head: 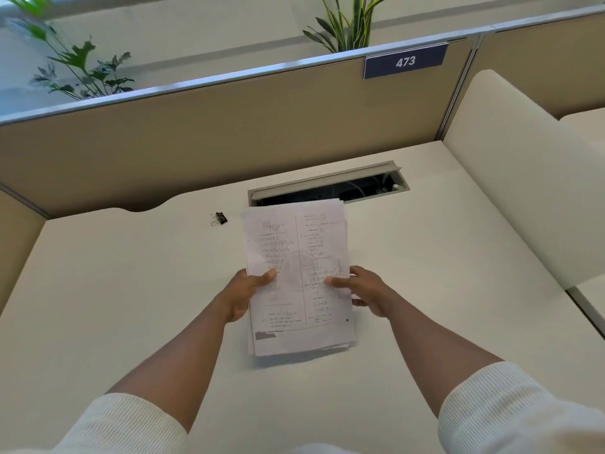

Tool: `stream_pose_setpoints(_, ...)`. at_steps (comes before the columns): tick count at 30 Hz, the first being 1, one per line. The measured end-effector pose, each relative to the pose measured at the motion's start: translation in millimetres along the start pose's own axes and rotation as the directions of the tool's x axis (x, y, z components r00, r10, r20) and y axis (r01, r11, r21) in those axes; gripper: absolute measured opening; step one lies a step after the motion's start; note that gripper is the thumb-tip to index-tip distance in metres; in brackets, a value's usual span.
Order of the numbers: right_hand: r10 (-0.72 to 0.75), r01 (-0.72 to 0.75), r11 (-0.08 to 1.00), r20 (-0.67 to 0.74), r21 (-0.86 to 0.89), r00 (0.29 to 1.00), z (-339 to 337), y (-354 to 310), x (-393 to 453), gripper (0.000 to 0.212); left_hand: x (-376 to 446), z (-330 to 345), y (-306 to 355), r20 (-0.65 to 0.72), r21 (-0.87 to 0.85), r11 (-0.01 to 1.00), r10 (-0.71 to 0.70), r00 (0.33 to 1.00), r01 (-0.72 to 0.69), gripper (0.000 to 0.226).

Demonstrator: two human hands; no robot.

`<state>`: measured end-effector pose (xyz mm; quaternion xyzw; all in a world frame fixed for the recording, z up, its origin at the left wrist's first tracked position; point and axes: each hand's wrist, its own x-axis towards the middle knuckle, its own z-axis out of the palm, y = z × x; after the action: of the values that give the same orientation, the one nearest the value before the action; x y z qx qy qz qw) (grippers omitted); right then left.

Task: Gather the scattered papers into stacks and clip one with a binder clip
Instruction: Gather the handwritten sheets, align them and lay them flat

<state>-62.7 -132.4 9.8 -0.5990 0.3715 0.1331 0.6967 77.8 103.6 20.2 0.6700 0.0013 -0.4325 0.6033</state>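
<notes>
A stack of printed papers (296, 257) with maths text is held upright-tilted over the white desk (114, 290), its lower edge near the desk surface. My left hand (245, 294) grips the stack's left edge, thumb on the front sheet. My right hand (363, 290) grips the right edge the same way. The sheets at the bottom are slightly fanned. A black binder clip (219, 218) lies on the desk, up and to the left of the stack, apart from both hands.
An open cable tray (330, 186) is set into the desk just behind the papers. Beige partition walls (196, 132) close the back and left; a white divider (523, 178) stands on the right. Plants (82, 67) rise beyond the partition.
</notes>
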Motion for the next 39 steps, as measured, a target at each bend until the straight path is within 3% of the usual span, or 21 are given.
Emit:
stream_pose_setpoints(4, -0.124, 0.122, 0.992, 0.119, 0.020, 0.985, 12, -23, -3, 0.050, -5, -5, 16, -0.003, -0.004, 0.997, 0.076, 0.997, -0.076, 0.075)
stream_pose_setpoints(8, -0.239, 0.232, 0.965, 0.050, 0.119, 0.970, 28, -43, -3, 0.040, -6, 0, 32, -0.121, 0.018, 0.982, 0.190, 0.974, -0.190, 0.044)
stream_pose_setpoints(15, -0.429, 0.433, 0.902, -0.127, -0.004, 0.894, 53, -66, -3, 0.032, -2, 10, 55, -0.318, 0.098, 0.926, 0.376, 0.871, -0.364, 0.032)
stream_pose_setpoints(23, -0.469, 0.474, 0.881, -0.150, -0.007, 0.870, 52, -67, -9, 0.025, -8, 10, 56, -0.331, 0.121, 0.891, 0.452, 0.828, -0.437, 0.033)
stream_pose_setpoints(29, -0.467, 0.472, 0.882, -0.146, -0.002, 0.872, 52, -65, -11, 0.025, -16, 18, 70, -0.325, 0.002, 0.851, 0.497, 0.805, -0.525, 0.035)
stream_pose_setpoints(39, -0.520, 0.531, 0.847, -0.191, 0.009, 0.833, 58, -74, -14, 0.021, -9, 24, 94, -0.468, -0.001, 0.782, 0.550, 0.691, -0.623, 0.045)
